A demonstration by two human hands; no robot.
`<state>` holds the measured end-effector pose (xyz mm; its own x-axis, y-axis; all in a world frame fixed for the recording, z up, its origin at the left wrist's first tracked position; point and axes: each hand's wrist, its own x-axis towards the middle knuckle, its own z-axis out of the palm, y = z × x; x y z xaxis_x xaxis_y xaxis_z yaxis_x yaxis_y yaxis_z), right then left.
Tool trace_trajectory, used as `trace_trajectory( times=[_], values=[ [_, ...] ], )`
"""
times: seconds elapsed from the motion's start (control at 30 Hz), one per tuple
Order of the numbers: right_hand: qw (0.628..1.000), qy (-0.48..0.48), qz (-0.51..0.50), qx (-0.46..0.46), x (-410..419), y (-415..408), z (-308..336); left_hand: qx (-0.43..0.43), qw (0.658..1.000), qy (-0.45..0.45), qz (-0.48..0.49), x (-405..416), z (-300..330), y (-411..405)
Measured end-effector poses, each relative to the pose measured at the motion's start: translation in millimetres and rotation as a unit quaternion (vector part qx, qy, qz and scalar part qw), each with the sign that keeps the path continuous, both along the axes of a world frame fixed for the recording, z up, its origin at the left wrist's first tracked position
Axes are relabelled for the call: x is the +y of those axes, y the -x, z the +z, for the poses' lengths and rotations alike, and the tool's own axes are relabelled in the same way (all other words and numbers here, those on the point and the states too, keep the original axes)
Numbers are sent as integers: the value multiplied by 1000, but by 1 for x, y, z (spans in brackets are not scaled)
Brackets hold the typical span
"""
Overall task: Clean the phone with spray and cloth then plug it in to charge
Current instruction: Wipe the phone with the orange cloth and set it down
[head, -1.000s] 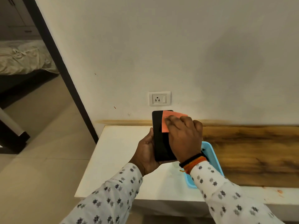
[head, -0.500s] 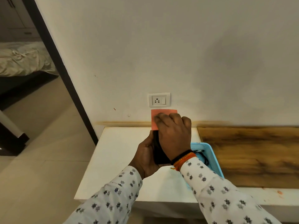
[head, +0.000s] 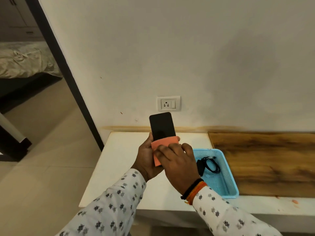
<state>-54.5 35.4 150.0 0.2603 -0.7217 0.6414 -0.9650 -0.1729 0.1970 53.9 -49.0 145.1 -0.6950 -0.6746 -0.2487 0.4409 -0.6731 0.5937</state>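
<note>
Against our pale wall with its white socket plate [head: 168, 103], the white countertop [head: 119, 167] carries a light-blue mesh plastic basket [head: 226, 176] at four o'clock. Our left hand [head: 146, 160] grips the upright black slab phone [head: 162, 126]; our right hand [head: 177, 166] presses a square orange cloth [head: 163, 142] onto its lower screen, fingers nearly straight.

There is one phone [head: 162, 126], one cloth [head: 163, 143] and one basket [head: 228, 169] with one black cable [head: 208, 166] in it. There are two hands [head: 177, 164], one table [head: 122, 164] and one wall socket [head: 168, 103]. There is one bed [head: 22, 62] in the next room.
</note>
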Motion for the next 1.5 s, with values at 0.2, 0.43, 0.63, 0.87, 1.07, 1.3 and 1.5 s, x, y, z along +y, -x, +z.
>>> trace_trajectory(
  times=[0.2, 0.43, 0.63, 0.87, 1.07, 1.3, 1.5],
  values=[
    [998, 13, 31, 45, 18, 14, -24, 9, 999, 30, 14, -6, 0, 2],
    [1000, 19, -7, 11, 26, 40, -26, 23, 999, 31, 17, -6, 6, 2],
    [991, 36, -91, -90, 25, 44, -18, 21, 999, 33, 9, -7, 11, 8],
    [987, 24, -62, -146, 33, -6, -39, 27, 999, 27, 15, 0, 5, 18],
    [986, 42, -90, -136, 31, 15, -36, 35, 999, 36, 18, -4, 8, 8],
    [977, 42, -128, -166, 15, 27, -15, 12, 1000, 14, 2, 5, 2, 9],
    [968, 50, -127, -210, -3, 29, 13, 4, 999, 22, -30, 15, 1, 10]
  ],
)
